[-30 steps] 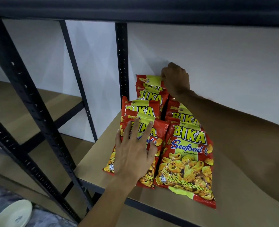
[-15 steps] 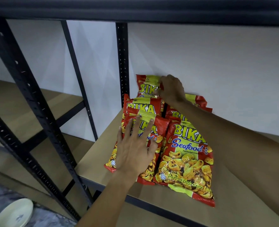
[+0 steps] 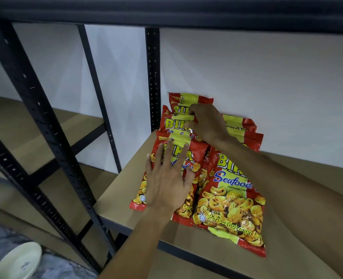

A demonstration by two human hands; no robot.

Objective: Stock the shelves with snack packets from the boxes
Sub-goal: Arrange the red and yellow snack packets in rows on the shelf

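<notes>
Red foil packets lie in two overlapping rows on the shelf (image 3: 118, 190), long axes running front to back and tops toward the wall (image 3: 267, 87). The left hand (image 3: 166, 184) rests flat on the front packet (image 3: 196, 156) of the left row, fingers straight and spread, gripping nothing. The right hand (image 3: 207, 123) reaches farther in over the right row (image 3: 233, 208). Its curled fingers seem to pinch the top of the middle packet (image 3: 172, 123), just ahead of the back packet (image 3: 186, 98), whose top touches the wall. So the packet being set lies just left of the right hand, the nearer one (the left only pins the front). The post (image 3: 152, 77) stands just beside the left row, and the wall closes the back. Open board lies rightward and along the front edge, so I judge any straightening must slide that way.
</notes>
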